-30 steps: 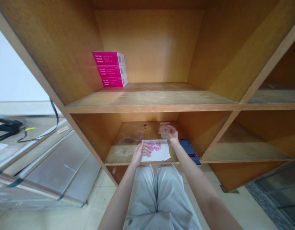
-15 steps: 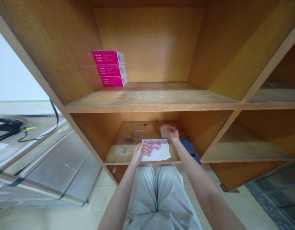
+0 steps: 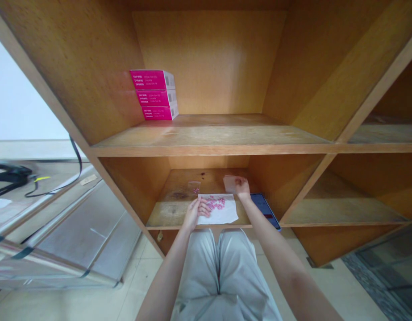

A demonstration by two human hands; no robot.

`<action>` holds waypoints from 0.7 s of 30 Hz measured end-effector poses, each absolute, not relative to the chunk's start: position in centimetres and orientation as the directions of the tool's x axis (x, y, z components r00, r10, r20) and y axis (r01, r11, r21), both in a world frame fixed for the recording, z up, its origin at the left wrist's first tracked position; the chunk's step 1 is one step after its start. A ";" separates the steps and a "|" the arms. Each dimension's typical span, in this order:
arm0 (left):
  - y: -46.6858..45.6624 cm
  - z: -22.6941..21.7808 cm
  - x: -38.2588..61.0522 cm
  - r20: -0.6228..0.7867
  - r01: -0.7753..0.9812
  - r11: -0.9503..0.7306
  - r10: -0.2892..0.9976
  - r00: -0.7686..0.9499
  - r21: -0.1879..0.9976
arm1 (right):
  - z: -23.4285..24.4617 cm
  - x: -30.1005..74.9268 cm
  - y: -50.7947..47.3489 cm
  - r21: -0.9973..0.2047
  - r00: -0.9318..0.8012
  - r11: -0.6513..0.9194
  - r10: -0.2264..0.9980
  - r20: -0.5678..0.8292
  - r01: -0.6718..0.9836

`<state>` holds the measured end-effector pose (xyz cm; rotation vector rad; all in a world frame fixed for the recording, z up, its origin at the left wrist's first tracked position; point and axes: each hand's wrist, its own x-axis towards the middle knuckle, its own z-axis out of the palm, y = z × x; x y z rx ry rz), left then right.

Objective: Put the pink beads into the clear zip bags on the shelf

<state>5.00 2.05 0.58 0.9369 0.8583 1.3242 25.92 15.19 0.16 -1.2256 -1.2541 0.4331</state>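
On the lower shelf, a sheet of white paper (image 3: 222,217) carries a pile of small pink-and-white pills or capsules (image 3: 216,203). My left hand (image 3: 196,211) is at the paper's left edge, fingers curled over it beside the pile and closed on the sheet. Behind the paper's right corner, my right hand (image 3: 243,185) pinches a small clear plastic bag (image 3: 230,183) by its right side; whether it is one bag or a thin stack I cannot tell. Another clear bag (image 3: 194,187), with a few pink pieces inside, lies behind the paper on the left.
A dark-screened phone (image 3: 264,207) lies right of the paper, reaching over the shelf's front edge. Three pink boxes (image 3: 155,96) are stacked on the upper shelf (image 3: 219,129). Wooden side walls enclose the lower compartment. To the left stands a frame with clear panels (image 3: 81,232).
My right hand has shifted very slightly and turned a little with the clear bag. My left hand, the paper and the pink pile are unchanged.
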 end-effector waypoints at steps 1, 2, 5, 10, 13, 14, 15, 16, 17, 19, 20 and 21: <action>2.1 0.5 5.0 0.018 -0.395 0.010 0.998 0.068 0.918 | 0.6 25.8 14.7 -0.845 0.339 0.390 0.789 0.512 0.366; 2.1 0.5 5.0 0.023 -0.395 0.005 0.998 0.066 0.918 | 1.0 25.5 14.1 -0.821 0.336 0.429 0.762 0.553 0.378; 2.1 0.3 4.9 0.029 -0.397 -0.002 0.998 0.061 0.918 | 2.1 24.5 12.1 -0.798 0.308 0.501 0.742 0.595 0.335; 2.0 0.4 5.0 0.016 -0.391 0.008 0.998 0.058 0.920 | 1.9 22.2 8.4 -0.873 0.376 0.476 0.793 0.479 0.109; 2.1 0.6 5.0 0.004 -0.389 0.018 0.998 0.056 0.921 | 0.4 21.2 6.8 -0.907 0.385 0.419 0.831 0.402 0.042; 2.1 0.6 5.0 0.002 -0.390 0.019 0.999 0.054 0.921 | -0.2 21.1 6.5 -0.916 0.371 0.400 0.846 0.382 0.031; 2.1 0.7 5.0 0.002 -0.391 0.019 0.999 0.053 0.920 | -0.7 21.0 6.3 -0.924 0.365 0.381 0.858 0.361 0.017; 2.1 0.7 5.0 0.003 -0.391 0.017 0.999 0.051 0.920 | -1.1 20.9 6.3 -0.931 0.360 0.365 0.868 0.342 0.003; 2.1 0.7 5.1 0.005 -0.390 0.015 0.999 0.050 0.921 | -1.5 20.9 6.3 -0.936 0.357 0.353 0.876 0.325 -0.013; 2.1 0.6 5.2 0.006 -0.387 0.010 0.999 0.038 0.922 | -1.9 20.9 6.5 -0.940 0.349 0.339 0.887 0.303 -0.046; 2.0 0.5 5.2 0.008 -0.387 0.002 1.000 0.023 0.922 | -2.1 20.9 6.6 -0.940 0.342 0.337 0.891 0.298 -0.058; 2.0 0.4 5.3 0.016 -0.386 -0.015 1.000 -0.001 0.922 | -2.2 20.9 6.7 -0.940 0.333 0.334 0.896 0.295 -0.067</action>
